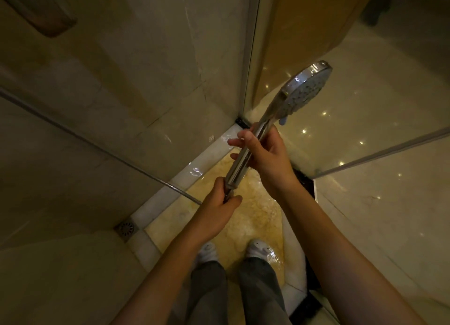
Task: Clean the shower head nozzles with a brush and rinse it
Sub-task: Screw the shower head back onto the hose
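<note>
A chrome hand shower head (302, 93) is held up in the middle of the head view, its round nozzle face turned to the right. My right hand (263, 154) grips the upper part of its long handle, fingers curled round it. My left hand (219, 210) grips the bottom end of the handle, where the metal hose (97, 144) joins. The hose runs off to the upper left. No brush is in view.
I stand in a shower stall with a wet yellow floor (253, 215). A square floor drain (126, 228) sits at the lower left. Tiled walls are on the left, a glass panel with a metal frame (250, 57) is ahead. My two feet (258, 249) are below.
</note>
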The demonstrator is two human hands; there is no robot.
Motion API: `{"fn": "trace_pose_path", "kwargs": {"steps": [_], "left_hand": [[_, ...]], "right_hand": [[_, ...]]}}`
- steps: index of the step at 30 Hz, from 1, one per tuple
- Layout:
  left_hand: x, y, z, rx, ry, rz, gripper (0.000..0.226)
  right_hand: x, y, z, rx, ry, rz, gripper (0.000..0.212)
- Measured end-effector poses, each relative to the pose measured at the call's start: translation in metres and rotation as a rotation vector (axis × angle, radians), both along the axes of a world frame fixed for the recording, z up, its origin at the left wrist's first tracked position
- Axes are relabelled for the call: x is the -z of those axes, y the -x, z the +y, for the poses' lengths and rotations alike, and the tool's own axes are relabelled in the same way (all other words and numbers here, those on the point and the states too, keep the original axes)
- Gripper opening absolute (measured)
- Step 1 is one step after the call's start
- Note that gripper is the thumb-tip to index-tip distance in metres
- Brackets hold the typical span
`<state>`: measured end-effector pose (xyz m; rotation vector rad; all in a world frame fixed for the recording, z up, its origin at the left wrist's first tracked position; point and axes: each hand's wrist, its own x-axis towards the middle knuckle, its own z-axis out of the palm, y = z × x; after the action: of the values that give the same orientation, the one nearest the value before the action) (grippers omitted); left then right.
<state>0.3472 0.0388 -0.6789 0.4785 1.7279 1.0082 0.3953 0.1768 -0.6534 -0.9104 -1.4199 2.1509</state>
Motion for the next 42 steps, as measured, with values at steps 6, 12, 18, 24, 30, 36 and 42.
{"fn": "trace_pose_path", "kwargs": {"steps": [6,12,18,24,30,36,42], "left_hand": [[0.0,0.004,-0.005,0.057,0.014,-0.011,0.02],[-0.001,0.006,-0.01,0.003,-0.077,0.019,0.016],[0.001,0.003,-0.015,-0.066,-0.098,0.02,0.011],[-0.007,-0.003,-0.015,-0.06,-0.081,0.087,0.021],[-0.031,-0.005,-0.011,-0.039,-0.121,0.149,0.018],[-0.065,-0.014,-0.005,0.009,-0.201,0.16,0.012],[-0.102,-0.025,-0.01,-0.024,-0.301,0.13,0.018]], "right_hand": [[0.001,0.0,-0.003,0.02,0.028,0.014,0.003],[0.0,-0.001,0.005,-0.102,0.321,0.123,0.025],[-0.004,-0.012,0.013,-0.279,0.075,-0.015,0.034],[-0.01,-0.03,0.015,-0.311,-0.077,-0.029,0.032],[-0.037,-0.032,0.017,-0.12,-0.188,-0.178,0.036],[-0.078,-0.029,0.009,-0.056,-0.372,-0.213,0.027],[-0.137,-0.047,-0.003,-0.072,0.201,0.26,0.018]]}}
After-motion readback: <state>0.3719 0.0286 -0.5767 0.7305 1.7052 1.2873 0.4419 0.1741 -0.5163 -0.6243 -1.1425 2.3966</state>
